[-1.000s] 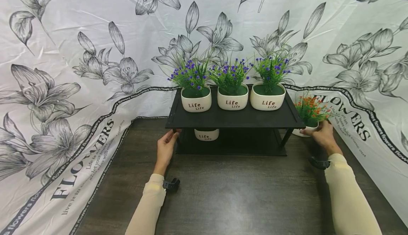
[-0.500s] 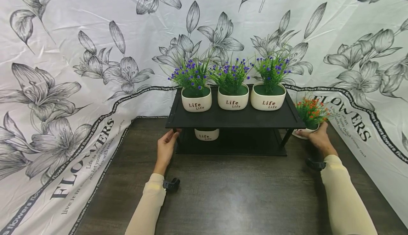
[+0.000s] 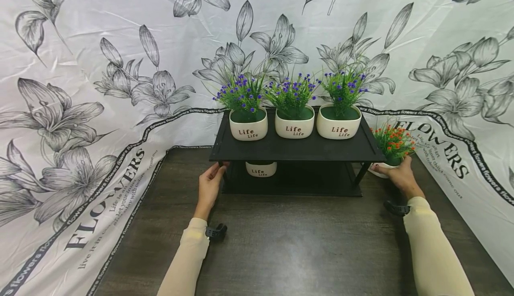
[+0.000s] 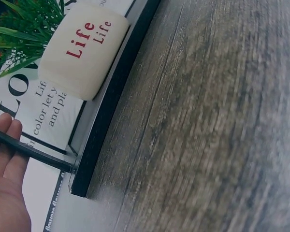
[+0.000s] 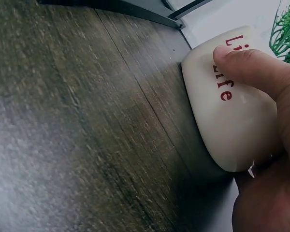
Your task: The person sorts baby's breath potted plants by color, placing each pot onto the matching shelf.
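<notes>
Head view: a black two-tier shelf (image 3: 295, 150) is seen standing on a dark wooden table (image 3: 297, 242), with three white pots of purple flowers lined up on its upper tier and one white pot (image 3: 261, 169) set at the left end of the lower tier. The right hand (image 3: 397, 176) is wrapped around a white pot with orange flowers (image 3: 391, 146), which sits on the table just right of the shelf, beside its right front leg. In the right wrist view the thumb (image 5: 253, 65) is pressed across the red "Life" lettering of that pot (image 5: 232, 125), so a grasp is judged to be made; the pot appears to rest on the table, though a slight lift cannot be ruled out. The left hand (image 3: 209, 185) is laid against the shelf's left front leg (image 3: 221, 167); in the left wrist view its fingers (image 4: 5, 150) lie fairly straight behind the thin black bar (image 4: 34, 152), touching rather than clutching it.

The step in hand is judged to be the picking up of the orange-flowered pot while the shelf is steadied. A lift clear of the table and a move leftward into the lower tier would be called for next, with the foliage kept below the upper board.

The lower-tier pot's plant is hidden under the upper board, the right fingers behind the held pot are concealed, and the pot's lettering is partly covered.
</notes>
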### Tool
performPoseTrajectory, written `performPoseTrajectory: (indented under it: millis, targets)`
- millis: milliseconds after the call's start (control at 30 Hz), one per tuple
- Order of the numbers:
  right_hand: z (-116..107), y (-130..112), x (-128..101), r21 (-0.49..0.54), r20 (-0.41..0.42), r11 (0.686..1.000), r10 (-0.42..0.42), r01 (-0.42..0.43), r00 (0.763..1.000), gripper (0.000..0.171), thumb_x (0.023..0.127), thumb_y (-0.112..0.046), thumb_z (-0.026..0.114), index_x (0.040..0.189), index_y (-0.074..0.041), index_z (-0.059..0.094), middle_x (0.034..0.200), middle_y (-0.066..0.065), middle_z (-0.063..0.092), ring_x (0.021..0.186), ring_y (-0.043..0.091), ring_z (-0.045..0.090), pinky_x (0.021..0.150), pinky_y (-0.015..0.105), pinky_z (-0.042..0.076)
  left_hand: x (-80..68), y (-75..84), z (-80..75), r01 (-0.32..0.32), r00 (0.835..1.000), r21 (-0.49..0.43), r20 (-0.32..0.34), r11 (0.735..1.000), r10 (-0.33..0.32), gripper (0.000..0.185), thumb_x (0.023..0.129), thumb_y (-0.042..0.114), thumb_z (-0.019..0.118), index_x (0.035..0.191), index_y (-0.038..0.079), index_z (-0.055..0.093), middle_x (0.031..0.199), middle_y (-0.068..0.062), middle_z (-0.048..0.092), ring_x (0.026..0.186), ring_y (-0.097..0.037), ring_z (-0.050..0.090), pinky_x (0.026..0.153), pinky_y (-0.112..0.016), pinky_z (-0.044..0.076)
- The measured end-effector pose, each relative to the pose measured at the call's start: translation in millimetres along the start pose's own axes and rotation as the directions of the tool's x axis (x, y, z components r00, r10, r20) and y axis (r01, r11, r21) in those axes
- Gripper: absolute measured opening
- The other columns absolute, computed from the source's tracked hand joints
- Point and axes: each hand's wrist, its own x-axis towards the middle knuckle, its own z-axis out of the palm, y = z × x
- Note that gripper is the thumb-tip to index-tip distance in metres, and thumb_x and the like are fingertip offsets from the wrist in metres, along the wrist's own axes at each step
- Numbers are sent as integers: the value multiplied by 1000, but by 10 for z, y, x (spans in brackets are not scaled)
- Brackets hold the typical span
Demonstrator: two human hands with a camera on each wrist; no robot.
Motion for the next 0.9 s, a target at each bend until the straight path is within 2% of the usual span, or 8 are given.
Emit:
performPoseTrajectory:
  millis: [133, 333, 533, 700, 900]
  targets:
    - [-13, 5, 0, -31, 3, 999, 29, -29, 1000, 131, 94, -52, 78, 164, -3, -22, 168, 47, -2, 156, 66, 9, 124, 77, 18, -7, -1, -1, -4, 1000, 2, 6, 1000, 4, 34, 105, 24, 71, 134, 7, 74, 131, -16, 76, 125, -14, 72, 105, -15, 53]
    - [-21, 28, 7, -38, -23, 999, -4, 3, 1000, 130, 93, -50, 80, 167, -1, -15, 170, 43, 1, 156, 64, 13, 125, 76, 20, 0, -19, -5, -11, 1000, -1, 4, 1000, 11, 34, 105, 24, 71, 135, 7, 73, 131, -16, 76, 125, -10, 71, 105, -15, 53]
    - [-38, 51, -9, -29, -52, 999, -35, 34, 998, 126, 92, -47, 83, 168, 0, -5, 170, 40, 11, 155, 62, 20, 124, 75, 24, 3, -19, -3, -17, 1000, 1, 10, 1000, 17, 33, 106, 25, 70, 134, 8, 74, 132, -16, 75, 128, -20, 71, 105, -15, 53]
    - [-108, 45, -50, -74, -53, 997, -9, 5, 999, 132, 91, -56, 80, 168, 2, -10, 171, 41, 3, 156, 63, 14, 123, 77, 23, 2, -7, -1, -11, 1000, -8, 10, 1000, 12, 33, 106, 24, 70, 134, 6, 74, 132, -19, 75, 132, -31, 68, 106, -15, 52]
    - [-196, 7, -116, -93, -50, 996, -18, 14, 999, 131, 90, -61, 79, 168, 3, -5, 172, 39, 4, 156, 63, 16, 120, 79, 25, -3, 2, 5, -6, 1000, -25, 11, 1000, 6, 34, 106, 20, 69, 135, 3, 72, 134, -24, 72, 133, -31, 67, 104, -12, 52]
